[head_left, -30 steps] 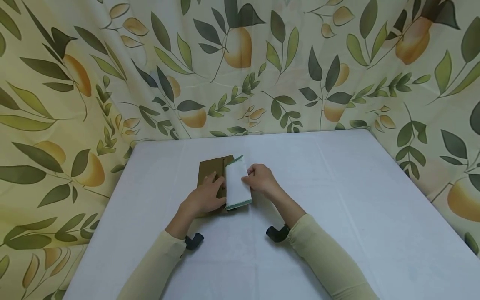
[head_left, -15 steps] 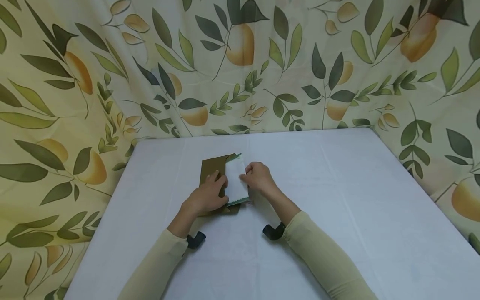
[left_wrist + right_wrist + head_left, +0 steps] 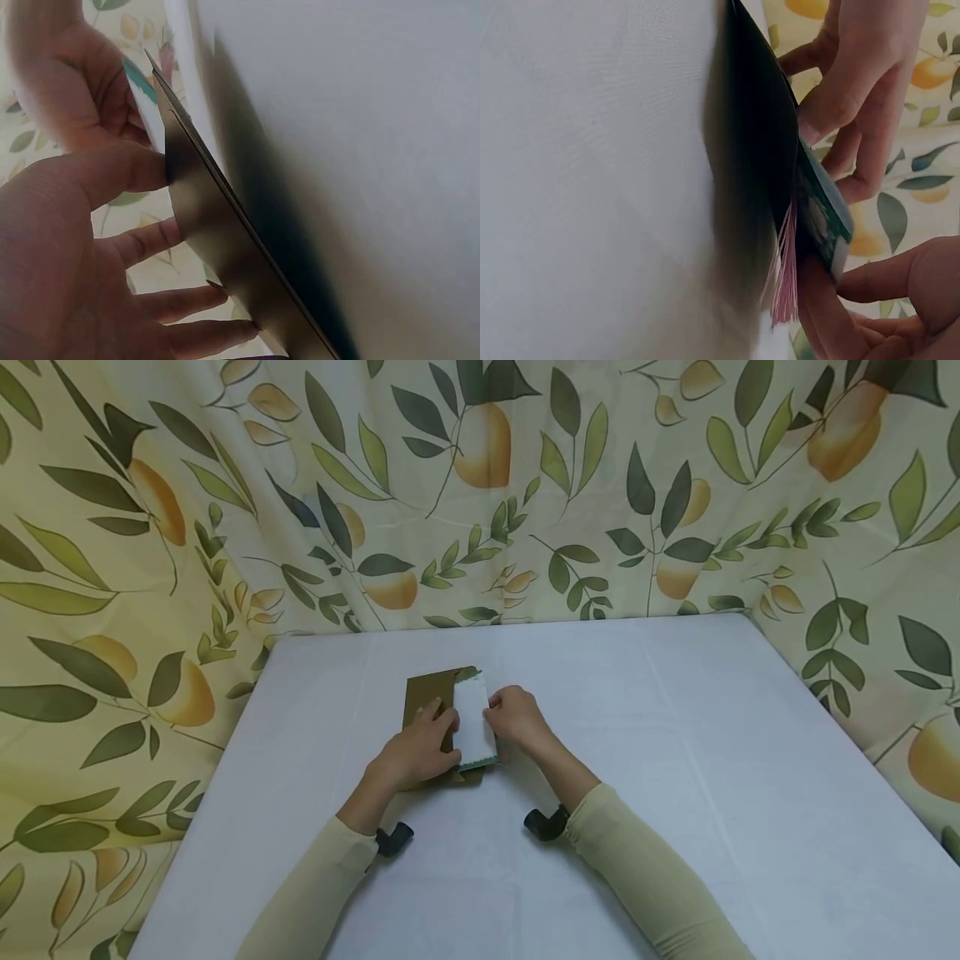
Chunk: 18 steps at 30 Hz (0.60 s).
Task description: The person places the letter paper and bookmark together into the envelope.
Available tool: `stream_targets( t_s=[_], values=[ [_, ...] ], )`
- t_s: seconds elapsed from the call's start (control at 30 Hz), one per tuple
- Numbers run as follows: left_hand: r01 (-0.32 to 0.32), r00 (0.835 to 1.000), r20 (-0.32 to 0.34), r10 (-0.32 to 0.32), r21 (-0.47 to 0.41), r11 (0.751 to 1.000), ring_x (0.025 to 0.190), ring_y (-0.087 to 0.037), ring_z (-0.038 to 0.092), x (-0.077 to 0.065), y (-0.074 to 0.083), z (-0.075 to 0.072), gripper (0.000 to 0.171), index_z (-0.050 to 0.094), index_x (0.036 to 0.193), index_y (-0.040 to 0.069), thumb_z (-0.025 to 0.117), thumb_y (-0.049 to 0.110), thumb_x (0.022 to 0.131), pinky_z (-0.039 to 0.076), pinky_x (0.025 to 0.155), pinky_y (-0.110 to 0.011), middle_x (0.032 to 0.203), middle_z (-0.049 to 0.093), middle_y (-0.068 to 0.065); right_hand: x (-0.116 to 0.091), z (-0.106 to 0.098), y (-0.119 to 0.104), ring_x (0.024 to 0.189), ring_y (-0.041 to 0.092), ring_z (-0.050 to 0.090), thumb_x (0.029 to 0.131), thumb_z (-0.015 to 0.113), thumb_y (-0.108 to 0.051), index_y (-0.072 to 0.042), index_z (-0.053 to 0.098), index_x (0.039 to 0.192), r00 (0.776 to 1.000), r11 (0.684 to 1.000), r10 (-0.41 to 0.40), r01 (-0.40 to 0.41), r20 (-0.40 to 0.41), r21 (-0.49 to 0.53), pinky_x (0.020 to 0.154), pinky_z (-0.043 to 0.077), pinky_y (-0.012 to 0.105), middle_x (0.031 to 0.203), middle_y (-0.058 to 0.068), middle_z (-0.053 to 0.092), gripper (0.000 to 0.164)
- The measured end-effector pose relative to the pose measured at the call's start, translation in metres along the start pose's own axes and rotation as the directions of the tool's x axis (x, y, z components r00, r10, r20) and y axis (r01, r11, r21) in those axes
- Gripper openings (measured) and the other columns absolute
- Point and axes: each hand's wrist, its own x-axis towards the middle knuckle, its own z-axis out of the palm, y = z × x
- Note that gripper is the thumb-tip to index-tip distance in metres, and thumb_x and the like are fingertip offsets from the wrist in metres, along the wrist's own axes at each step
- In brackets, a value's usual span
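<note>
A brown cardboard sleeve (image 3: 429,692) lies near the middle of the table in the head view. Across its right side is a white card (image 3: 471,727) with green-patterned ends; the left wrist view shows the card's edge too. My left hand (image 3: 420,747) rests on the sleeve, fingers spread and fairly straight, thumb tip beside the card's lower left corner. My right hand (image 3: 517,717) pinches the card's right edge between thumb and fingers. In the right wrist view the card's underside (image 3: 821,206) is dark green with a picture, and a pink tassel (image 3: 784,274) hangs beside it.
A white cloth covers the table (image 3: 637,760). Behind it hangs a curtain (image 3: 570,527) printed with leaves and fruit. Black wrist-worn devices (image 3: 546,824) sit close to the cuffs of both sleeves.
The white card has shifted slightly left over the brown sleeve, its top end now less tilted. My right hand has moved a little left with it; my left hand stays on the sleeve.
</note>
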Motion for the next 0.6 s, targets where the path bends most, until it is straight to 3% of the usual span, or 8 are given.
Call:
stream_targets(
  t_s=[0.2, 0.43, 0.6],
  values=[
    [-0.006, 1.0, 0.002, 0.006, 0.001, 1.0, 0.145, -0.049, 0.035, 0.0, 0.006, 0.002, 0.032, 0.054, 0.121, 0.016, 0.068, 0.031, 0.096, 0.047, 0.059, -0.038, 0.165, 0.025, -0.025, 0.0, 0.001, 0.0, 0.065, 0.017, 0.053, 0.098, 0.065, -0.008, 0.0, 0.072, 0.083, 1.0, 1.0, -0.015, 0.015, 0.018, -0.027, 0.057, 0.042, 0.028, 0.069, 0.005, 0.059, 0.018],
    [-0.018, 1.0, -0.001, 0.018, 0.027, 0.999, 0.143, -0.047, 0.039, -0.001, 0.011, 0.005, 0.031, 0.054, 0.12, 0.019, 0.067, 0.031, 0.095, 0.05, 0.064, -0.042, 0.165, 0.026, -0.024, -0.001, 0.004, 0.002, 0.08, 0.022, 0.061, 0.097, 0.069, -0.008, 0.003, 0.076, 0.098, 1.0, 1.0, -0.008, 0.008, 0.026, -0.006, 0.065, 0.049, 0.031, 0.093, 0.011, 0.07, 0.013],
    [-0.018, 1.0, -0.002, 0.018, 0.049, 0.999, 0.145, -0.049, 0.034, 0.001, 0.012, 0.009, 0.031, 0.054, 0.121, 0.02, 0.068, 0.033, 0.096, 0.053, 0.073, -0.052, 0.165, 0.025, -0.023, -0.003, 0.004, 0.003, 0.085, 0.024, 0.064, 0.097, 0.07, -0.008, 0.005, 0.075, 0.104, 0.999, 0.999, -0.003, 0.002, 0.037, 0.04, 0.069, 0.053, 0.033, 0.097, 0.013, 0.071, 0.016]
  ],
)
